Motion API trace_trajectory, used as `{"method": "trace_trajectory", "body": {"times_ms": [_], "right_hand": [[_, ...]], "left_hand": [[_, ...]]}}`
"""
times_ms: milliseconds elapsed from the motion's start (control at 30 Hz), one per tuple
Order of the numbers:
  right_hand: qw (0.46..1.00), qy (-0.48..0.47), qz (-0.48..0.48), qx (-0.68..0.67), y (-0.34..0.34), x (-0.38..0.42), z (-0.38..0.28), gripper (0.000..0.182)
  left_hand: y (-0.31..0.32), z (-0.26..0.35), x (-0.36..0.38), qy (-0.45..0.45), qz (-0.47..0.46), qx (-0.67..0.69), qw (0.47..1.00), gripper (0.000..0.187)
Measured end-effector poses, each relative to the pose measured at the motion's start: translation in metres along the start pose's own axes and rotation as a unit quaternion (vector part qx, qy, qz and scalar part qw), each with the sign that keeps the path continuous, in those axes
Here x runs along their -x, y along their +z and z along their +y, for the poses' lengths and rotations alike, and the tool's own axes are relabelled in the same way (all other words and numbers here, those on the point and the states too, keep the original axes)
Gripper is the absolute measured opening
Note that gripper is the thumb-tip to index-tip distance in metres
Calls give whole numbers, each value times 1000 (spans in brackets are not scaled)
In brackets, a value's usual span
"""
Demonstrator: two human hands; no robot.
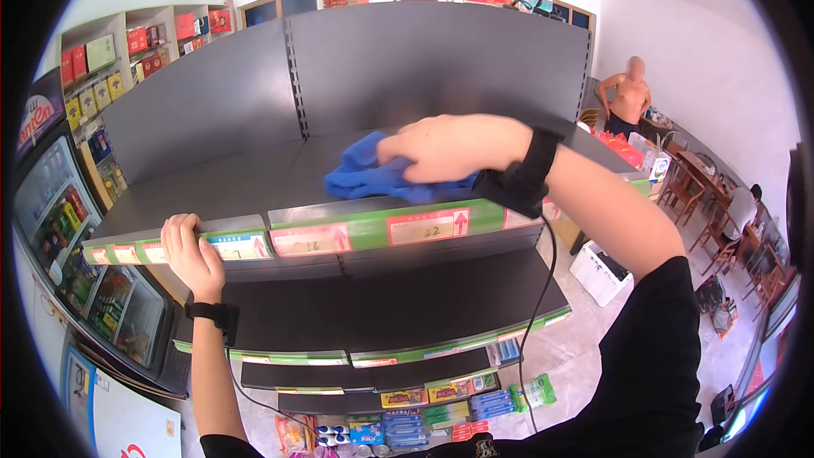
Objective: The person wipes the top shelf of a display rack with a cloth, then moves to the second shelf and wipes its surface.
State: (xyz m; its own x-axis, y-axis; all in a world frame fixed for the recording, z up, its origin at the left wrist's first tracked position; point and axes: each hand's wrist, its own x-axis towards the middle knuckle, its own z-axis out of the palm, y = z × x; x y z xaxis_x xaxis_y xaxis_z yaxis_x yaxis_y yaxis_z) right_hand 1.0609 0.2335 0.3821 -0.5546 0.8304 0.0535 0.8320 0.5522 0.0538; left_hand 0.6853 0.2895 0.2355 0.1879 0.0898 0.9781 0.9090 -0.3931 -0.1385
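A blue cloth (360, 176) lies bunched on the dark top shelf (246, 171), near its front edge. My right hand (441, 148) presses on it from above, its fingers curled into the fabric. A green label strip with paper price tags (312, 240) runs along the shelf's front edge. Further left, my left hand (193, 256) rests on this edge with its fingers bent over the top and the thumb beside a tag. Black bands with cables sit on both wrists.
Lower shelves (381, 314) stand below, with packaged goods (407, 428) near the floor. Drink coolers (85, 263) are at left. A white box (600, 273) stands at right, near wooden chairs (678, 187). Another person (627, 102) stands at the back right.
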Motion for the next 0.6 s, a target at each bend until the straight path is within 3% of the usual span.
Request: {"method": "trace_trajectory", "body": {"times_ms": [67,167,300,400,600], "right_hand": [[995,74,-57,31,-5,7,15,37],[984,138,-42,100,3,36,60,37],[960,256,-52,103,6,98,137,39],[912,391,-93,81,-2,146,170,50],[893,442,-69,50,-1,216,216,49]], "left_hand": [[-1,1,-1,-1,-7,0,1000,31],[-2,2,-1,0,-7,-3,1000,31],[-2,2,-1,-3,-10,-5,1000,31],[1,0,2,-5,0,-2,1000,31],[2,-1,2,-4,-2,-1,1000,31]]}}
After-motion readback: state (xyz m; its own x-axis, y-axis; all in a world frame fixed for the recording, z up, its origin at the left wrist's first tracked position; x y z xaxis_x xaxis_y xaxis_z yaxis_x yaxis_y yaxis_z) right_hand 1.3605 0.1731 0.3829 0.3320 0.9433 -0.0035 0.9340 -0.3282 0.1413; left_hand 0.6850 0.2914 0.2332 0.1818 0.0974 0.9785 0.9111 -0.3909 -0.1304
